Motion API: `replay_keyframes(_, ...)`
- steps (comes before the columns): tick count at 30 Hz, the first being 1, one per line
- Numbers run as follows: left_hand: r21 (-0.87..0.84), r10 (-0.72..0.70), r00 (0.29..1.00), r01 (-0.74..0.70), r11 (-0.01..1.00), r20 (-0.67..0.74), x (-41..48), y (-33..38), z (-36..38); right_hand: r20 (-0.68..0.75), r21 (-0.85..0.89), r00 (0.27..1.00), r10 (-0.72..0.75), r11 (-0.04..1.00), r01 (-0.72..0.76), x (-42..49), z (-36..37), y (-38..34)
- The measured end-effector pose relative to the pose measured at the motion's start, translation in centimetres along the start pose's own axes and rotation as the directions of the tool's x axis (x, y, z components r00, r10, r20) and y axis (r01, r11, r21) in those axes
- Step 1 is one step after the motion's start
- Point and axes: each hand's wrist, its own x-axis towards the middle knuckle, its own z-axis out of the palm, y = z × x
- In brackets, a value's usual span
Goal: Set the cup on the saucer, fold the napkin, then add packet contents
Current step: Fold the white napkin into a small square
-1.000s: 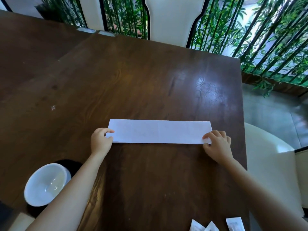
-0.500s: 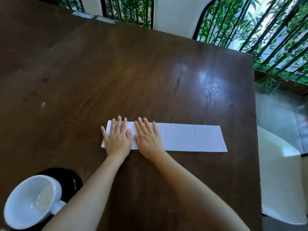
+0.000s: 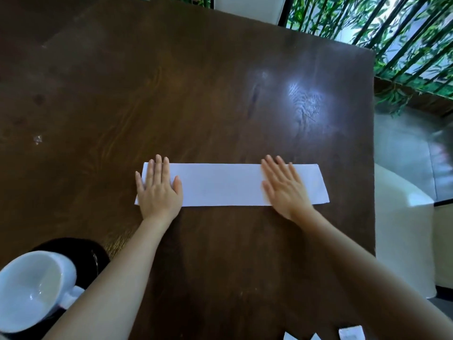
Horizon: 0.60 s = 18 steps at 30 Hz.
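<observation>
A white napkin (image 3: 220, 184), folded into a long strip, lies flat across the middle of the dark wooden table (image 3: 196, 82). My left hand (image 3: 158, 190) presses its left end with straight fingers. My right hand (image 3: 284, 187) lies flat on the strip near its right end, slightly blurred. A white cup (image 3: 31, 288) stands on a black saucer (image 3: 83, 249) at the near left, partly behind my left forearm. White packets (image 3: 350, 334) peek in at the bottom edge on the right.
The table's right edge runs close to the napkin's right end. A cream chair (image 3: 404, 229) stands beyond that edge. Green bamboo and dark railings (image 3: 392, 33) fill the back right. A small bright speck (image 3: 37, 139) lies on the table at the left.
My hands went from pinching the strip's two ends to pressing flat side by side at its left end. My right hand has since slid right along the strip.
</observation>
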Motion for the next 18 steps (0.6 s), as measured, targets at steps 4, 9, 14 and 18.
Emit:
replay_keyframes(4, 0.015, -0.010, 1.000, 0.009, 1.000, 0.012, -0.1, 0.0, -0.3, 0.000, 0.002, 0.991, 0.136, 0.991, -0.136, -1.6, -0.8, 3.6)
replay_keyframes(9, 0.017, -0.017, 0.995, 0.015, 1.000, 0.095, 0.1, 0.0, -0.7, 0.051, 0.009, 0.989, 0.139, 0.990, -0.140, -1.3, -0.9, 3.7)
replay_keyframes(14, -0.031, -0.028, 0.997, 0.030, 0.999, 0.078, 1.0, 4.0, -1.4, 0.053, -0.013, 0.989, 0.135, 0.991, -0.135, -1.3, -0.6, 3.7)
replay_keyframes(18, -0.112, 0.316, 0.946, -0.306, 0.945, 0.080, 0.0, 12.5, -0.8, 0.042, -0.024, 0.990, 0.137, 0.990, -0.136, -1.4, -0.6, 3.7)
